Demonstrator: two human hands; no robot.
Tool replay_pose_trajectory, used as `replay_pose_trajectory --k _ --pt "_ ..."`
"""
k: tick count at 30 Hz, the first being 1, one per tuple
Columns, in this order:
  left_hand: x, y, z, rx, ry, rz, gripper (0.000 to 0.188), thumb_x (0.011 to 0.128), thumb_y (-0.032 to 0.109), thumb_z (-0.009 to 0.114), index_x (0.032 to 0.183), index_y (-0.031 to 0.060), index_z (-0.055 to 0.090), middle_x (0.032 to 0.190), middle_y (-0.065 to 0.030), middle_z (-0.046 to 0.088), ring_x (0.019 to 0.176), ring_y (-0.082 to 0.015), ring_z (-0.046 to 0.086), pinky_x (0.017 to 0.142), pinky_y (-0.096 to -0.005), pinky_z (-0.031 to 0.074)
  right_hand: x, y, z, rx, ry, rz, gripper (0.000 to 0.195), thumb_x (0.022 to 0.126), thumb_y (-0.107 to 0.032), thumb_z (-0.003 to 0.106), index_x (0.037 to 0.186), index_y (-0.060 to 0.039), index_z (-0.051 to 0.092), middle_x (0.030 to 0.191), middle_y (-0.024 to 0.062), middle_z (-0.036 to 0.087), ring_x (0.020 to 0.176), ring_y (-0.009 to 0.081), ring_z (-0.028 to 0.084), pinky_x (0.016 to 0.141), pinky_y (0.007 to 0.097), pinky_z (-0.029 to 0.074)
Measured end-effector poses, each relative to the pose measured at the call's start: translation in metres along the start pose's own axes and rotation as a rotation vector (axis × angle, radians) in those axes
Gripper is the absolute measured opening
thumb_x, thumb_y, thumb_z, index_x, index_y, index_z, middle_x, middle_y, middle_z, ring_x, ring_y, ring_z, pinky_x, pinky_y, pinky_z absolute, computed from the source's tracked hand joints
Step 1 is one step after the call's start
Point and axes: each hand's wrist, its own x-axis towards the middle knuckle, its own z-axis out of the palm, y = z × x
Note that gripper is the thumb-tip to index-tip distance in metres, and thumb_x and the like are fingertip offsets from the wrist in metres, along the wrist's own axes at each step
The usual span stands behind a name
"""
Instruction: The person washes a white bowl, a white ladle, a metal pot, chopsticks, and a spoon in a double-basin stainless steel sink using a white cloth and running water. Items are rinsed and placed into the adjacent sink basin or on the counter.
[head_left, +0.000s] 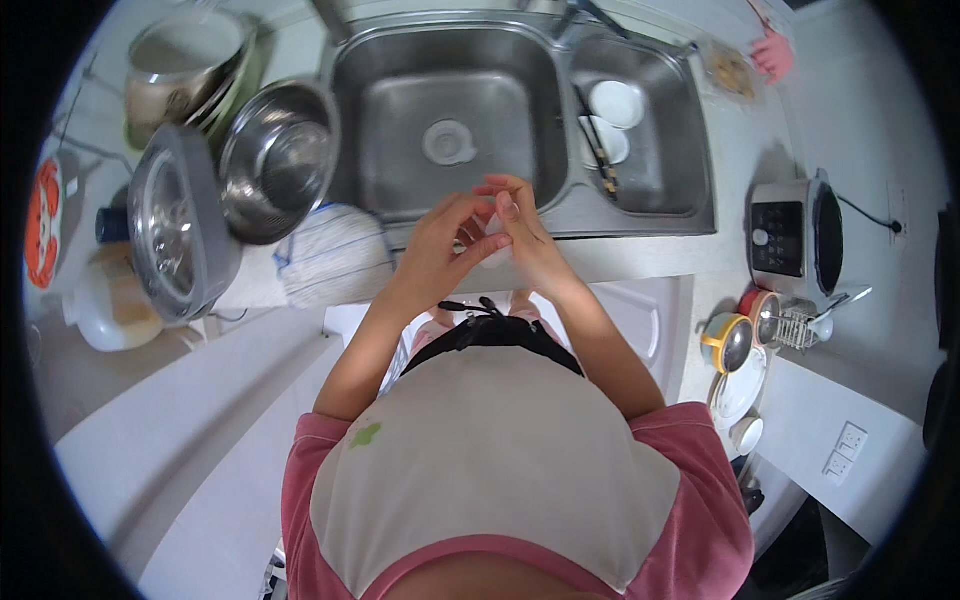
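My left hand (444, 238) and my right hand (534, 238) meet above the front edge of the steel sink. Between them is a small whitish, partly translucent item (495, 244), like a tissue or thin film; the fingers cover much of it. The left thumb and fingers close around it, and the right hand presses against it from the other side. Just beyond my hands lies the large sink basin (450, 94), with a round drain strainer (448, 142) at its bottom. A folded white cloth with blue stripes (334, 255) rests on the counter left of my left hand.
The smaller basin (667, 165) holds two white dishes (616, 105) and dark chopsticks (595, 146). At left stand a steel bowl (279, 161), a grey lidded container (180, 225) and a pot (180, 67). A cooker (795, 236), mugs (726, 341) and plates (739, 386) occupy the right.
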Motion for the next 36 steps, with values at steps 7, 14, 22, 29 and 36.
replay_pose_trajectory --k 7,14,22,29,36 --pt "0.11 0.009 0.195 -0.19 -0.135 -0.199 0.022 0.092 0.019 0.059 0.102 -0.0004 0.056 0.084 -0.0056 0.061 0.071 -0.011 0.059 0.064 -0.0243 0.049 -0.047 -0.032 -0.241 -0.297 0.099 -0.019 0.031 0.098 -0.029 0.043 0.113 -0.0046 0.055 0.101 0.009 0.06 0.096 0.0166 0.056 0.086 0.0305 0.043" --pt "0.241 -0.071 0.287 -0.255 0.026 -0.697 0.043 0.093 0.023 0.055 0.116 -0.0112 0.045 0.102 -0.0184 0.059 0.087 -0.0241 0.064 0.071 -0.0327 0.058 0.028 0.008 -0.367 -1.03 0.404 0.054 0.025 0.089 -0.023 0.054 0.103 -0.0043 0.062 0.096 0.0163 0.066 0.089 0.0321 0.064 0.076 0.0395 0.05" --pt "0.299 -0.161 0.349 0.533 0.028 -0.791 0.049 0.094 0.036 0.045 0.086 -0.0093 0.063 0.071 -0.0188 0.067 0.054 -0.0257 0.066 0.063 -0.0342 0.057 0.071 0.073 -0.392 -1.266 0.078 0.222 0.024 0.084 -0.028 0.058 0.09 -0.0063 0.067 0.087 0.0175 0.067 0.085 0.0356 0.064 0.071 0.0459 0.051" --pt "0.278 -0.134 0.331 0.694 0.029 -0.642 0.051 0.085 0.029 0.063 0.106 -0.0164 0.05 0.093 -0.0244 0.066 0.086 -0.0328 0.067 0.076 -0.0391 0.056 0.052 0.066 -0.378 -1.223 0.03 0.238 0.022 0.082 -0.029 0.061 0.095 -0.0123 0.069 0.086 0.017 0.067 0.083 0.036 0.064 0.072 0.046 0.051" --pt "0.281 -0.111 0.335 0.872 -0.12 -0.758 0.057 0.082 0.026 0.066 0.112 -0.0131 0.037 0.108 -0.0253 0.062 0.1 -0.0335 0.064 0.084 -0.0378 0.053 0.051 0.074 -0.377 -1.165 0.131 0.254 0.024 0.079 -0.029 0.063 0.093 -0.0111 0.07 0.086 0.0159 0.067 0.082 0.0359 0.064 0.071 0.0443 0.051"
